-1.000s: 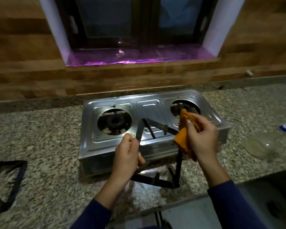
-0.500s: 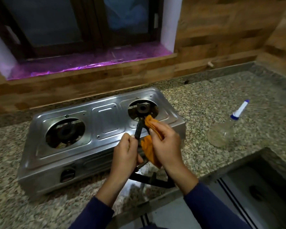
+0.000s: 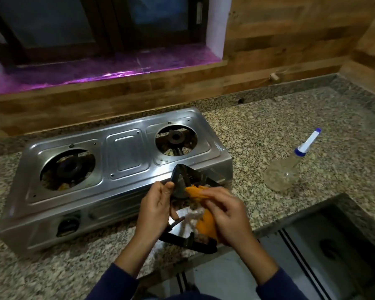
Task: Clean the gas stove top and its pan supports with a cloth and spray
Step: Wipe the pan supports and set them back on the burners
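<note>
A steel two-burner gas stove sits on the granite counter with both burner openings bare. In front of its right end my left hand grips a black square pan support, held upright on edge. My right hand holds an orange cloth pressed against the support's right side. The support's lower bar shows below my hands near the counter's front edge. A clear spray bottle with a blue and white nozzle lies on the counter to the right.
A sunken steel sink lies at the lower right beside the counter edge. A wooden wall and a window sill with purple film run behind the stove. Granite counter stretches right of the stove.
The view has swung left to right, so the stove sits further left. My right hand with the cloth has slid down along the pan support; my left hand keeps its grip.
</note>
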A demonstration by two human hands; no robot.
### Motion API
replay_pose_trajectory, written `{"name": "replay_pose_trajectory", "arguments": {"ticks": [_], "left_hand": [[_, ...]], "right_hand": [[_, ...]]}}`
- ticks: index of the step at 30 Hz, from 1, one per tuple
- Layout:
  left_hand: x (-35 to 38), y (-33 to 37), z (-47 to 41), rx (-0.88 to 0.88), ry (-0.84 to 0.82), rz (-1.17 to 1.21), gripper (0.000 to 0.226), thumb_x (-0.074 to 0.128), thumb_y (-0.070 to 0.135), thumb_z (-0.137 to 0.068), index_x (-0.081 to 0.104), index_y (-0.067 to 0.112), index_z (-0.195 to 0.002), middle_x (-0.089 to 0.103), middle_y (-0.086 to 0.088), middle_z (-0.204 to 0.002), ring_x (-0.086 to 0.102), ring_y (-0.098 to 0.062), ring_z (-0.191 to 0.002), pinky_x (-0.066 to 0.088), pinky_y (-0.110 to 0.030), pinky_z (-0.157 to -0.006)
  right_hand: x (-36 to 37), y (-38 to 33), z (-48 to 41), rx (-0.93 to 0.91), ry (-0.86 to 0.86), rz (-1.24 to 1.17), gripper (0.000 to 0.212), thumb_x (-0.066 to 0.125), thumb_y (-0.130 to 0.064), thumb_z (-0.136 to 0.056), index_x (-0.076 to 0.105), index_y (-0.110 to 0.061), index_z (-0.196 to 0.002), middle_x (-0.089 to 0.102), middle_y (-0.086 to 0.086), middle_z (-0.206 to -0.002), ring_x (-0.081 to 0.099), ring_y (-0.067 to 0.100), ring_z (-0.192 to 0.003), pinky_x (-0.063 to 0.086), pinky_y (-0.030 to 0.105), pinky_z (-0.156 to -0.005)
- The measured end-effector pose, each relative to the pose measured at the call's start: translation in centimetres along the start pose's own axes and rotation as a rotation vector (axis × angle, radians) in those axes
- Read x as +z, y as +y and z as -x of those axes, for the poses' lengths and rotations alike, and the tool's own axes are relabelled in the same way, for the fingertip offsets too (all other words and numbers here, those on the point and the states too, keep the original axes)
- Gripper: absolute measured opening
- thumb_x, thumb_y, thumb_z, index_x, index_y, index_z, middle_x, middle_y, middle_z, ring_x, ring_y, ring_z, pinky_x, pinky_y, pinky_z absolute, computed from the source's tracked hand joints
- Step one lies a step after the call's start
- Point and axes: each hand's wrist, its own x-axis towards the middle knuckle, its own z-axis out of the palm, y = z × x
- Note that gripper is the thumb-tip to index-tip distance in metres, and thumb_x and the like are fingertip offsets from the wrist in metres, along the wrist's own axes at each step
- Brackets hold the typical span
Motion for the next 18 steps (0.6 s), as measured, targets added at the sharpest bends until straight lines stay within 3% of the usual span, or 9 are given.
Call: {"name": "replay_pose_trajectory", "arguments": {"ticks": [2,4,6,9,12,14,16,18], "left_hand": [[-0.1,-0.4,-0.5,-0.043,0.029,0.008,0.058,0.040,0.062,-0.086,0.054,0.007,-0.094,0.060,-0.007,-0.048,0.056,-0.015,-0.042,0.042,-0.030,-0.045],[-0.3,-0.7,-1.4,-0.068,0.068,0.035,0.054,0.041,0.059,-0.087,0.053,0.007,-0.093,0.059,-0.007,-0.047,0.054,-0.012,-0.039,0.042,-0.031,-0.048],[-0.6,-0.7,-2.1,-0.071,0.110,0.060,0.053,0.041,0.060,-0.087,0.049,0.007,-0.087,0.059,-0.008,-0.046,0.053,-0.011,-0.037,0.042,-0.028,-0.046],[-0.9,-0.5,-3.1,-0.085,0.170,0.083,0.060,0.039,0.063,-0.086,0.048,0.004,-0.088,0.060,-0.008,-0.046,0.051,-0.010,-0.036,0.040,-0.026,-0.045],[-0.9,-0.4,-4.2,-0.122,0.216,0.115,0.060,0.036,0.067,-0.084,0.049,0.009,-0.087,0.061,-0.007,-0.047,0.048,-0.011,-0.034,0.039,-0.028,-0.044],[-0.6,-0.2,-4.8,-0.142,0.238,0.169,0.059,0.037,0.069,-0.081,0.049,0.012,-0.089,0.060,-0.006,-0.046,0.046,-0.011,-0.032,0.038,-0.026,-0.040],[-0.4,0.2,-5.5,-0.164,0.261,0.241,0.058,0.040,0.069,-0.080,0.049,0.013,-0.088,0.059,-0.005,-0.045,0.045,-0.013,-0.032,0.038,-0.025,-0.038],[-0.2,0.7,-6.5,-0.188,0.281,0.307,0.058,0.043,0.069,-0.079,0.049,0.011,-0.087,0.058,-0.005,-0.046,0.044,-0.013,-0.031,0.041,-0.028,-0.040]], "right_hand": [[-1.8,1.6,0.6,0.229,0.274,-0.178,0.037,0.060,0.004,-0.090,0.073,-0.029,-0.101,0.072,-0.007,-0.105,0.065,0.012,-0.103,0.054,0.027,-0.088],[-3.4,4.4,0.5,0.400,0.470,-0.167,0.033,0.059,-0.001,-0.093,0.070,-0.032,-0.101,0.071,-0.001,-0.105,0.066,0.018,-0.102,0.057,0.035,-0.086],[-4.6,7.5,-0.1,0.519,0.445,-0.065,0.031,0.061,-0.004,-0.092,0.068,-0.033,-0.102,0.070,0.000,-0.108,0.066,0.021,-0.104,0.056,0.042,-0.090],[-4.4,9.6,-0.9,0.616,0.163,0.127,0.027,0.065,-0.013,-0.092,0.067,-0.029,-0.114,0.064,0.001,-0.119,0.059,0.025,-0.117,0.049,0.037,-0.097],[-3.7,7.5,-2.0,0.378,0.185,0.203,0.028,0.063,-0.025,-0.094,0.066,-0.021,-0.122,0.057,-0.001,-0.134,0.050,0.012,-0.126,0.042,0.024,-0.102],[-3.0,4.5,-2.6,0.162,0.149,0.149,0.025,0.063,-0.030,-0.094,0.069,-0.023,-0.117,0.060,-0.005,-0.127,0.053,0.005,-0.120,0.043,0.013,-0.094],[-2.0,2.4,-3.1,0.025,-0.003,0.215,0.030,0.061,-0.042,-0.091,0.070,-0.026,-0.115,0.058,-0.011,-0.124,0.050,0.004,-0.121,0.042,0.015,-0.096],[-1.3,1.9,-3.9,-0.093,-0.082,0.420,0.035,0.061,-0.040,-0.091,0.068,-0.023,-0.121,0.054,-0.009,-0.129,0.045,0.006,-0.122,0.039,0.018,-0.100]]}}
